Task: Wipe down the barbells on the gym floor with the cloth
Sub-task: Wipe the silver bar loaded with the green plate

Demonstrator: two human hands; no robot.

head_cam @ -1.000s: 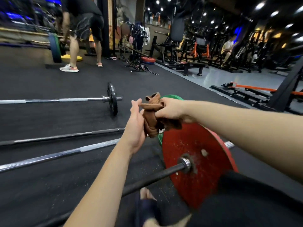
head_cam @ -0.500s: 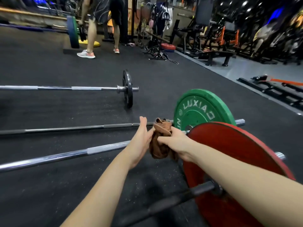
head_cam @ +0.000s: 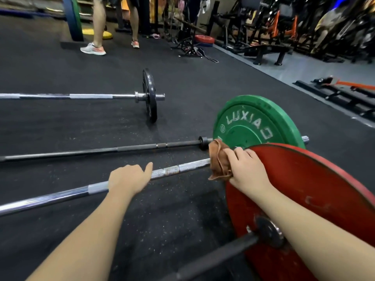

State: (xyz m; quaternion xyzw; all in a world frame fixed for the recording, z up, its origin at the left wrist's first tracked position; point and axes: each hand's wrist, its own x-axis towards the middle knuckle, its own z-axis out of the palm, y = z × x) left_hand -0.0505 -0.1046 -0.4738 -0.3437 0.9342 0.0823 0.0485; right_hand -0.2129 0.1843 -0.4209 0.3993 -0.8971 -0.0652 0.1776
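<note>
Several barbells lie side by side on the black rubber floor. My left hand (head_cam: 129, 179) lies over the chrome barbell (head_cam: 50, 196) with its fingers curled round the shaft. My right hand (head_cam: 247, 171) grips a bunched brown cloth (head_cam: 218, 161) and presses it on the same chrome shaft, right beside the red plate (head_cam: 316, 191). Past it runs a dark barbell (head_cam: 101, 151) leading to the green plate (head_cam: 253, 122). The red plate sits on the nearest black bar (head_cam: 215, 256). The chrome bar's right end is hidden behind the cloth and the red plate.
A farther barbell (head_cam: 91, 96) carries a small black plate (head_cam: 150, 96). A person's legs in sneakers (head_cam: 93, 48) stand at the back by an upright blue-green plate (head_cam: 73, 19). Benches (head_cam: 263, 50) and a floor rail (head_cam: 345, 94) line the right side.
My left hand let go of the cloth and dropped onto the chrome bar. My right hand carried the cloth down onto that bar. The view tilted down and closer.
</note>
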